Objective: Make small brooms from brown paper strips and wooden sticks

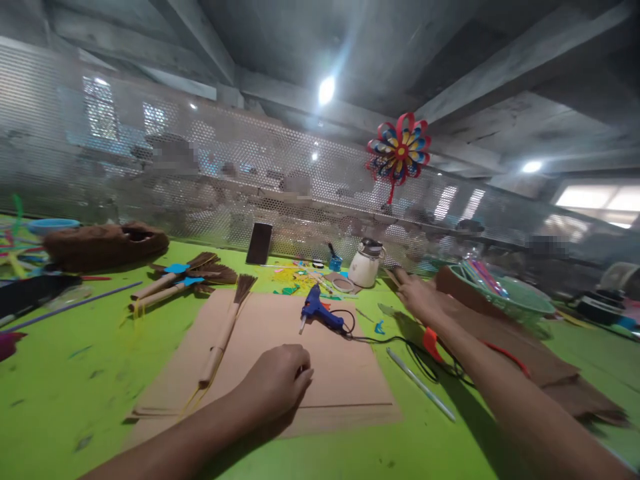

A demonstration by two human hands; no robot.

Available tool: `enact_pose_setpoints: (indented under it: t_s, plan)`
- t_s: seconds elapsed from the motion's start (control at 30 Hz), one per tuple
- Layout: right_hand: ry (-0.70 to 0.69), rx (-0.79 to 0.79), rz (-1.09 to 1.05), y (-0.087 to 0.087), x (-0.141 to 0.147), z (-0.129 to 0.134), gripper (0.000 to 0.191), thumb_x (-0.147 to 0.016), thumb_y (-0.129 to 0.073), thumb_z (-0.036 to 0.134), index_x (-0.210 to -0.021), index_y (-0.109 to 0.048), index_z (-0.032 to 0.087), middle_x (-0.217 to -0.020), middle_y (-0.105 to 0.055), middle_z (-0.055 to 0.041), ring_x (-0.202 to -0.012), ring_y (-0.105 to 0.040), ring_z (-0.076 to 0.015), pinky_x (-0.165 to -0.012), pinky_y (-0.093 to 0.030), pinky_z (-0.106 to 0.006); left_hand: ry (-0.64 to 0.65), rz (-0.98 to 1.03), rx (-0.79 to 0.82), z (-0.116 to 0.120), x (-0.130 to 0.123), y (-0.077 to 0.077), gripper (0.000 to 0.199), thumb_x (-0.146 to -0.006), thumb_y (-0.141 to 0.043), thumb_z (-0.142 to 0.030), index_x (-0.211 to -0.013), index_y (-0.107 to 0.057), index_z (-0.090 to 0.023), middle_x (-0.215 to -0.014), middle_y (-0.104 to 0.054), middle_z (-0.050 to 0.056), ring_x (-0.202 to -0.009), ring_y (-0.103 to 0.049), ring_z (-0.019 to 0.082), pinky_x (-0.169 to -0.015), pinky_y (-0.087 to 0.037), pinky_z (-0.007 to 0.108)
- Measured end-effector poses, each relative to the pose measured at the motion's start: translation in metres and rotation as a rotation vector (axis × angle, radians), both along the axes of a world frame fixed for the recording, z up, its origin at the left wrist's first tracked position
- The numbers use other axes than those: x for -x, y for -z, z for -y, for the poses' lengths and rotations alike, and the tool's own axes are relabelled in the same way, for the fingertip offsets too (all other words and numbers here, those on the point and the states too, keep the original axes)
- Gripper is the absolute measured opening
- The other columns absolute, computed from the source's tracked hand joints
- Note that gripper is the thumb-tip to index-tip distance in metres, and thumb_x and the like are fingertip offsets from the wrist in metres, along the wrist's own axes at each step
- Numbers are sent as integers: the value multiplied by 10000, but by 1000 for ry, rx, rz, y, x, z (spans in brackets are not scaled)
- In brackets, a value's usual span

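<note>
My left hand [280, 377] rests loosely curled on a stack of brown paper sheets [350, 380], with nothing visible in its fingers. A small paper broom [220, 347] with a rolled handle and frayed brown bristles lies to its left, yellow string trailing from the lower end. Just beyond the hand is a blue glue gun [320, 311], its nozzle pointing towards me. Stretched out to the far right, my right hand [420, 297] has its fingers bent at a small dark thing that I cannot make out, beside folded brown crepe paper [525, 353].
Two similar brooms with blue bands [183, 275] lie at the left. A phone [259, 243] leans against the mesh partition, near a white jug [365, 265]. A black cord [385, 341], a pen [420, 383] and a green basket [525, 303] are on the right.
</note>
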State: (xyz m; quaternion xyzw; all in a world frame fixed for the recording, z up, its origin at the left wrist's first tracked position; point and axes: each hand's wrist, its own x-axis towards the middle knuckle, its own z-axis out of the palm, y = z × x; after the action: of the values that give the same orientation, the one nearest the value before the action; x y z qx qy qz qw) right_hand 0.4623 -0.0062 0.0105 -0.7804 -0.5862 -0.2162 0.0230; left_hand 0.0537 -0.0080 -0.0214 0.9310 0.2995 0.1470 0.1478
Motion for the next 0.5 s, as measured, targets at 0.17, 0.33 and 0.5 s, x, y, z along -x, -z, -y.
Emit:
enact_pose_setpoints:
  t_s: [0.17,0.33,0.5]
  plan:
    - [-135,124,69,32,49,-88,285,-888,-539,313,-1126,-562,156,-1167,-569,-88,-995,-576,-202,-845,-481,-415,-17,4,7,0,0,5,226,-849,-430,-291,-767,-608,-177,-817,-627,66,-765,-557,190,-679,-395,293]
    - [-154,180,94,43,53,-120,279,-894,-531,302,-1134,-560,163,-1169,-566,-94,-972,-584,-194,-823,-497,-390,-28,24,37,2,1,6,213,-855,-431,-286,-762,-592,-181,-825,-620,63,-757,-543,185,-676,-397,294]
    - [-170,175,106,50,51,-127,270,-894,-532,299,-1128,-564,167,-1166,-569,-90,-977,-583,-194,-825,-496,-390,-28,4,64,4,1,-1,224,-866,-423,-296,-740,-568,-181,-834,-618,60,-752,-535,185,-657,-390,303]
